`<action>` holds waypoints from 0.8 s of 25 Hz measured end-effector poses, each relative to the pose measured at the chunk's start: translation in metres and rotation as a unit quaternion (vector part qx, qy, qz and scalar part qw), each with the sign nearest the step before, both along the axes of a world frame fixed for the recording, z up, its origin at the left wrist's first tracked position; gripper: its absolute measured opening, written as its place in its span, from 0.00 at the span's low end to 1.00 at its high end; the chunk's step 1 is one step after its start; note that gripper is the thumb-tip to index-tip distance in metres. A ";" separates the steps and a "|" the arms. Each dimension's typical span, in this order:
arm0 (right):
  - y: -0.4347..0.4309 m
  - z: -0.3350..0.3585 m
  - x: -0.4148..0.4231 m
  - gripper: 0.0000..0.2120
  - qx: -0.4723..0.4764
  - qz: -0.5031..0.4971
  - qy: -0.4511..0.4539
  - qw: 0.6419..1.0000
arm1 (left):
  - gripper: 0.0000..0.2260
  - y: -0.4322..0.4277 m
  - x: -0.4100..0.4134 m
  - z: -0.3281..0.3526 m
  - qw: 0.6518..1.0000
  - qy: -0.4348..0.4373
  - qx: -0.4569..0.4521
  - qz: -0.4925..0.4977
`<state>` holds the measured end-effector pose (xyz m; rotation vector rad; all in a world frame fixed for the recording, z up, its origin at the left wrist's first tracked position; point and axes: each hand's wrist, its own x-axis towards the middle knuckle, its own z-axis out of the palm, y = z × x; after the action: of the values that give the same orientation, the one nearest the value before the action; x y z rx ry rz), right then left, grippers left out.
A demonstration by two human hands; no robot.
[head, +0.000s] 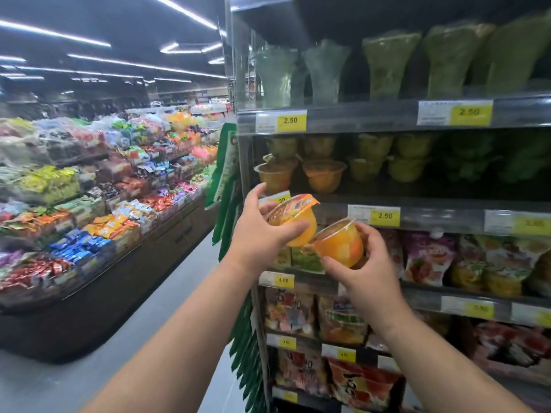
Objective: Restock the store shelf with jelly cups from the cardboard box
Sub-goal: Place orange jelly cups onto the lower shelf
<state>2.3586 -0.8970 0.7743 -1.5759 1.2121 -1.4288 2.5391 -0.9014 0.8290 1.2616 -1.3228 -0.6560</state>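
Observation:
My left hand (262,231) grips an orange jelly cup (293,217) with a printed foil lid, tilted, just in front of the shelf edge (432,217). Right beside it, my right hand (365,272) holds a second orange jelly cup (340,242), tipped on its side with its clear rim toward the first cup. The two cups almost touch. On the shelf above them stand two orange jelly cups (325,174) at the left, with green ones (405,166) stacked further right. The cardboard box is out of view.
Tall green cups (387,64) fill the top shelf. Bagged snacks (429,257) sit on the lower shelves. Yellow price tags (384,216) line the shelf rails. Left of the aisle floor (179,293) stands a low island of candy bins (89,189). Green packets (226,174) hang on the shelf end.

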 end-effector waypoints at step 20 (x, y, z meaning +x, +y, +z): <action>-0.118 0.090 0.053 0.39 -0.065 -0.099 -0.016 0.993 | 0.42 -0.087 0.030 0.051 0.990 0.034 -0.086 0.107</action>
<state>2.4121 -1.0146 0.8646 -1.5462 1.3078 -1.6843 2.5689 -0.9885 0.8800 1.2101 -1.1429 -0.4205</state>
